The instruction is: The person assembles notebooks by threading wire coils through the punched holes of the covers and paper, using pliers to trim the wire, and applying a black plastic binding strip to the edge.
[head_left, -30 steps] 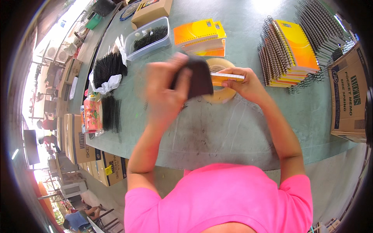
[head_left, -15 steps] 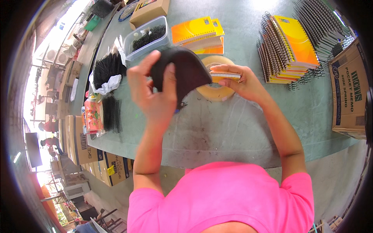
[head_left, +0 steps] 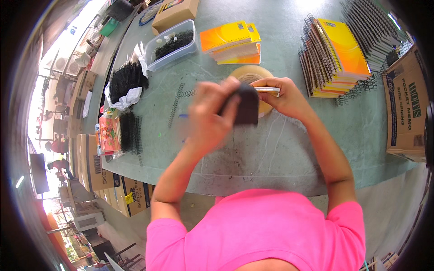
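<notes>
Notebook (head_left: 267, 90) is pinched in the right hand (head_left: 283, 95); at its eight o'clock, the left hand (head_left: 209, 113) grips a curved black piece (head_left: 247, 106).

The left hand (head_left: 210, 115) is blurred around a black pad (head_left: 247, 106), by which one end of a thin notepad (head_left: 269, 90) is hidden. A tan ring (head_left: 248, 70) is partly covered by the right hand (head_left: 285, 97); a brown box (head_left: 174, 17) is cropped by the upper edge.
</notes>
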A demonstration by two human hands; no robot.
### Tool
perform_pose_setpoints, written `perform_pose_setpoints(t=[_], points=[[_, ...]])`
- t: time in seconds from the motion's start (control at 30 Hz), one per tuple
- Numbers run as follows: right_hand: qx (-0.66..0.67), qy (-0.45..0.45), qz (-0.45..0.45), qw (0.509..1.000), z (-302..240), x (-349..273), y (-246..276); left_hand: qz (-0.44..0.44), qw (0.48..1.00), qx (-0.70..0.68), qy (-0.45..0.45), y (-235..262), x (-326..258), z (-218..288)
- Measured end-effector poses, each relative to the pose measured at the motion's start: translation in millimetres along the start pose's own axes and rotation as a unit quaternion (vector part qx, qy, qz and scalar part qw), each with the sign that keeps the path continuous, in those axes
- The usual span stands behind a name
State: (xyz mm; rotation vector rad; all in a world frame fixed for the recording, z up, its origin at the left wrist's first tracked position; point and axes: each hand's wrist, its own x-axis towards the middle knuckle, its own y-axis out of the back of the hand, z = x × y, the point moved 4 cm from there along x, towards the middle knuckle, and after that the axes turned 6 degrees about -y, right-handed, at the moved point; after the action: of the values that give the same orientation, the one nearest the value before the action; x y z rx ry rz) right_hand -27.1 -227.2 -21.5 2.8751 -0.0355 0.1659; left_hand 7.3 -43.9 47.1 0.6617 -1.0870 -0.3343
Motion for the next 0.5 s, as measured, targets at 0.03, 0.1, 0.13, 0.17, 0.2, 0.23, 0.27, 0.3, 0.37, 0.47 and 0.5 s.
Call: perform_pose_setpoints(t=[0.03,0.1,0.13,0.17,0.2,0.23,0.27,0.3,0.37,0.47,0.5], points=[[0.027,-0.032,-0.007,0.999,6,-2,-2,0.072,0.997,0.014,0.006,6,7,-3],[0.072,-0.079,-0.032,0.994,5,1,-6,0.036,0.997,-0.035,0.052,-3,3,-8],[0.039,-0.033,-0.024,0.998,4,2,-5,-0.068,0.998,-0.012,0.001,-13,-1,0],[0.006,0.011,-0.013,1.000,4,3,-4,-0.172,0.984,0.009,-0.051,-23,-4,8],[-0.027,0.055,-0.003,0.998,2,3,-2,-0.175,0.983,-0.017,-0.046,-23,-3,12],[0.005,0.026,-0.010,1.000,4,3,1,-0.070,0.997,-0.016,-0.031,-14,6,10],[0.043,-0.007,-0.017,0.999,0,2,-1,0.030,0.999,-0.015,-0.013,2,21,12],[0.081,-0.040,-0.024,0.996,0,1,-3,0.009,1.000,-0.001,-0.018,-2,20,9],[0.048,-0.021,-0.014,0.999,2,2,-3,-0.041,0.999,0.023,-0.024,-10,14,7],[-0.022,0.037,-0.007,0.999,-1,-2,-2,-0.171,0.984,-0.038,-0.029,-31,-13,17],[0.003,0.001,-0.019,1.000,-2,-1,-1,-0.118,0.992,-0.051,-0.002,-27,-7,14]])
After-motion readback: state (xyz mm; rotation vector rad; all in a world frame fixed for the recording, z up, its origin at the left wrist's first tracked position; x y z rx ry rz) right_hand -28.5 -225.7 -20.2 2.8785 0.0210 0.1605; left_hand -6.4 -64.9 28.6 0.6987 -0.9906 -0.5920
